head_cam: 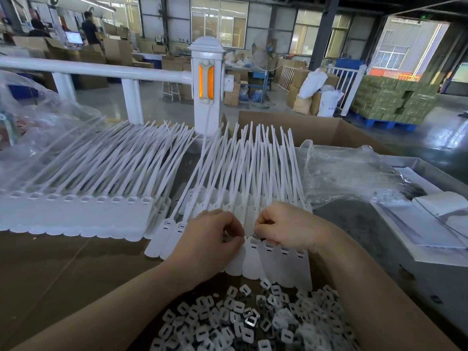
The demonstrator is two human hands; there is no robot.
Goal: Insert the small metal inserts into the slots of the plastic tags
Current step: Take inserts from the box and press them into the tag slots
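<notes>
both bare forearms reach in from the near edge and converge toward the middle of the scene. the left forearm comes from the near left and angles up to the right; the right forearm comes from the near right and angles up to the left. the left hand [211, 238] lies knuckles up, back toward the camera, its fingers curled under and its fingertips turned to the right. the right hand [285, 228] sits just beside it on the right, also back up, fingers curled down and thumb and forefinger drawn together at its left edge. the two hands' fingertips nearly meet, with a narrow gap between them.
</notes>
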